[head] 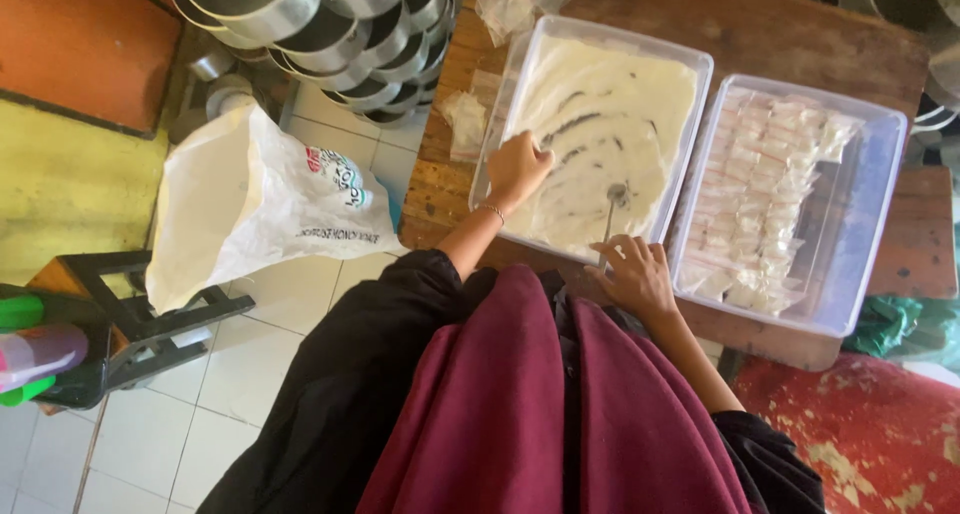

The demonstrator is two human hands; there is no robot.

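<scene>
Far left: a white plastic bag (255,199) is seen resting on a dark stool (150,319) above the tiled floor; stacked metal tins (330,34) are piled behind it.
Surface: a worn wooden surface (445,184) carries two clear trays side by side, with a few loose small plastic sachets (465,119) lying by its left edge.
Left hand: the left hand (518,166) is curled loosely, fingers bent together, and is set down on the white powder near the left wall of the powder tray (520,69); whether anything is pinched in it cannot be told.
Powder: the white powder (610,104) covers most of the tray, with dark curved streaks where the bottom shows through, so a good part appears already taken, judging by the thin layer.
Spoon: a metal spoon (612,209) lies with its bowl in the powder and its handle toward the near rim.
Right hand: the right hand (633,274) is spread, fingers apart, over the near rim, its fingertips touching the spoon handle rather than clamped on it.
Right tray: the second tray (880,174) holds rows of filled sachets (770,204) on its left half; its right half is bare, so the filling is judged partway done.
</scene>
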